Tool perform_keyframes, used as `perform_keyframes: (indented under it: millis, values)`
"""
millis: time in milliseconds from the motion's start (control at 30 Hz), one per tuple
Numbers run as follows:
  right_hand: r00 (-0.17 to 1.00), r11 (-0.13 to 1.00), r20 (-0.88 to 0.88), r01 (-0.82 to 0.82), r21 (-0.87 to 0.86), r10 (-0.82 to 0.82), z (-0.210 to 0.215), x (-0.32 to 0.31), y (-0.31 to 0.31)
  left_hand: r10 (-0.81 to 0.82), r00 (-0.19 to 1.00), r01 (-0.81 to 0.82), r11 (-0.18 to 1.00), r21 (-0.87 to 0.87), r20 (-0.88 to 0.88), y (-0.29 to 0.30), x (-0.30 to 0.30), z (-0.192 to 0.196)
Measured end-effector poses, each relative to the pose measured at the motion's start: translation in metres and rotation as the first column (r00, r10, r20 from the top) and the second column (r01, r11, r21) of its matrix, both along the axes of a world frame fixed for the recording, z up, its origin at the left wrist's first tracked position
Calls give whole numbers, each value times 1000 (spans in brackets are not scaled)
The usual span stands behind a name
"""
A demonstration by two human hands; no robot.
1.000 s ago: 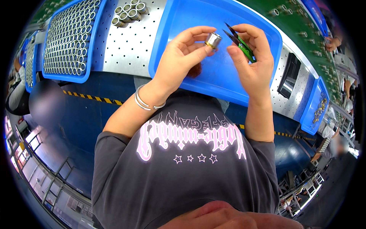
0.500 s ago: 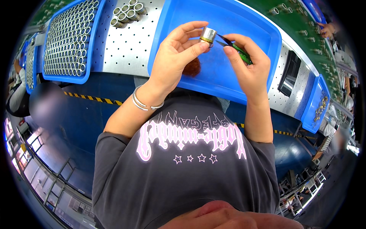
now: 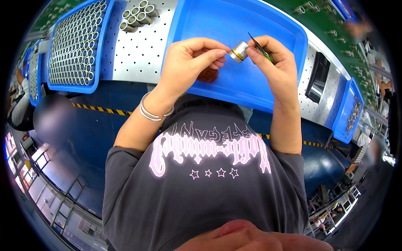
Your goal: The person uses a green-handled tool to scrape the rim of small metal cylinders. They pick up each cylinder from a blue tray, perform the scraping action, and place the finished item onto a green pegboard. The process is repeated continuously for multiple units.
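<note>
- Right hand (image 3: 276,62): thumb and index finger grip the short silver metal cylinder with a yellow band (image 3: 240,51); the green-handled, black-bladed hand tool (image 3: 260,47) sits in the same hand, likely tucked back to free those fingertips.
- Left hand (image 3: 186,62): fingertips drawn together beside the cylinder's left end; contents, if any, cannot be told.
- Cylinder position: above the blue rectangular plastic tray (image 3: 251,85), presumably so the tray catches drops.
</note>
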State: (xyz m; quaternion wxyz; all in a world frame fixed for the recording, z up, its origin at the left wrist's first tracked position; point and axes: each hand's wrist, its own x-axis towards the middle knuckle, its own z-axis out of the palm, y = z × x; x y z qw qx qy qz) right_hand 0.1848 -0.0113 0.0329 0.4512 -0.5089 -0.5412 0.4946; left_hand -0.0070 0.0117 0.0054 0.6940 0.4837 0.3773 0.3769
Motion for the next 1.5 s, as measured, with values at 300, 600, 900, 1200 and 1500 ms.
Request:
perform_keyframes:
  millis: [300, 600, 900, 1200, 1500]
  values:
    - [994, 992, 55, 95, 80, -99, -4, 0, 2, -43, 987, 87, 951, 297, -152, -11, 2, 15]
    - [995, 997, 82, 50, 58, -55, 5, 0, 1, -6, 994, 22, 989, 146, -112, -3, 2, 4]
    - [968, 953, 244, -15, 301, -62, 8, -10, 1, -69, 975, 87, 994, -73, 213, -3, 9, 7]
    - [918, 854, 393, -164, 494, -51, 9, -5, 11, -55, 993, 59, 998, -34, 100, -6, 11, 12]
    - [853, 867, 467, -33, 497, -235, -5, -2, 26, -74, 988, 72, 997, 22, 133, -9, 12, 11]
